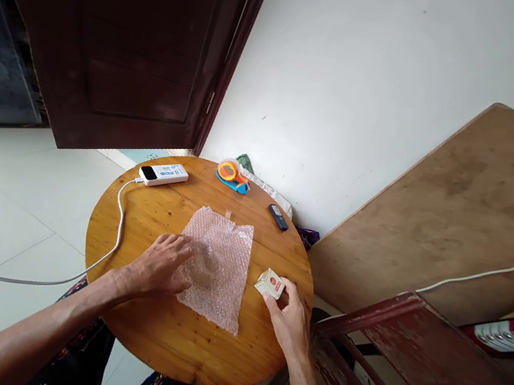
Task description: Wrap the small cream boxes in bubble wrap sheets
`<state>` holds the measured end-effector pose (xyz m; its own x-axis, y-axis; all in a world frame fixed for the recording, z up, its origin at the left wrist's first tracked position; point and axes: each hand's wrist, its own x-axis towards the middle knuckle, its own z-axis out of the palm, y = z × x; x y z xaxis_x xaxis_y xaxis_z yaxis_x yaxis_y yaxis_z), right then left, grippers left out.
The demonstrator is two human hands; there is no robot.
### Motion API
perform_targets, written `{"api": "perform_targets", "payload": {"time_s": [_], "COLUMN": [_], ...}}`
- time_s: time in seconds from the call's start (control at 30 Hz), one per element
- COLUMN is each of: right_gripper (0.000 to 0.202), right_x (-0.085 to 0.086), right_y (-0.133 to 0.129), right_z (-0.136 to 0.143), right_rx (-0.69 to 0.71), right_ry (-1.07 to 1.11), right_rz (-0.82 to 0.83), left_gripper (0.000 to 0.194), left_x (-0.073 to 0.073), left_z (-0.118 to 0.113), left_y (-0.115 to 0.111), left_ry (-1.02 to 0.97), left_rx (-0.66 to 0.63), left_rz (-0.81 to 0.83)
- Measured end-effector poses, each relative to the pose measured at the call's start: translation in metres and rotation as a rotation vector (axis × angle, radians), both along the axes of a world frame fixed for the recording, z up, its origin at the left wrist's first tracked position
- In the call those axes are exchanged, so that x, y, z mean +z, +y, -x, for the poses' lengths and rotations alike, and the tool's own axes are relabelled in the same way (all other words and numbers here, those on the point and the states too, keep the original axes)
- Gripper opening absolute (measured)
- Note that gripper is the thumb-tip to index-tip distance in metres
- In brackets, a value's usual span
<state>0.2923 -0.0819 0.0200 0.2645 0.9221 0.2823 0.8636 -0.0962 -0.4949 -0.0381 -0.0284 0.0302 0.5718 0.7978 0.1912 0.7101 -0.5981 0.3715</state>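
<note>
Right hand (289, 321) has the box (269, 284) pinched in its fingertips; left hand (161, 266) sits loosely open, empty, wrap (225, 276) under its fingertips. Looks like box-handling stage; moving it calls for a snug pinch.

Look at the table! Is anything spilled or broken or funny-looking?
Nothing looks spilled or broken on the round wooden table. The pink bubble wrap is just a bit rumpled, and a small clear strip, maybe tape, pokes out at its far edge.

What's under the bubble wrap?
Wooden tabletop shows around the bubble wrap; the left hand hides part of its left edge. Whatever lies directly beneath the sheet is covered.
</note>
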Motion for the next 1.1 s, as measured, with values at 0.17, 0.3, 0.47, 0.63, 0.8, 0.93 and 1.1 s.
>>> {"api": "perform_targets", "payload": {"time_s": [0.17, 0.3, 0.47, 0.63, 0.8, 0.93, 1.1], "right_gripper": [0.048, 0.046, 0.053, 0.061, 0.053, 0.050, 0.035], "right_x": [0.031, 0.036, 0.013, -0.005, -0.010, -0.012, -0.011], "right_y": [-0.002, 0.018, 0.041, 0.036, 0.030, 0.032, 0.033], "right_z": [0.043, 0.083, 0.103, 0.089, 0.087, 0.092, 0.095], "right_rx": [0.102, 0.284, 0.411, 0.371, 0.370, 0.387, 0.386], "right_ry": [0.158, 0.208, 0.176, 0.242, 0.190, 0.135, 0.126], "right_rz": [-0.149, -0.162, 0.023, 0.023, -0.058, -0.099, -0.090], "left_gripper": [0.064, 0.066, 0.063, 0.055, 0.048, 0.019, 0.018], "left_x": [-0.031, -0.034, -0.031, -0.026, -0.018, -0.016, -0.017], "left_z": [0.009, 0.010, 0.009, 0.011, 0.021, 0.023, 0.015], "left_y": [-0.007, -0.007, -0.007, -0.010, -0.026, -0.034, -0.031], "left_ry": [-0.066, -0.094, -0.108, -0.159, -0.183, -0.168, -0.150], "left_rx": [0.012, 0.005, -0.006, -0.012, -0.063, -0.092, -0.098], "left_rz": [-0.046, -0.066, -0.080, -0.070, -0.063, -0.083, -0.152]}}
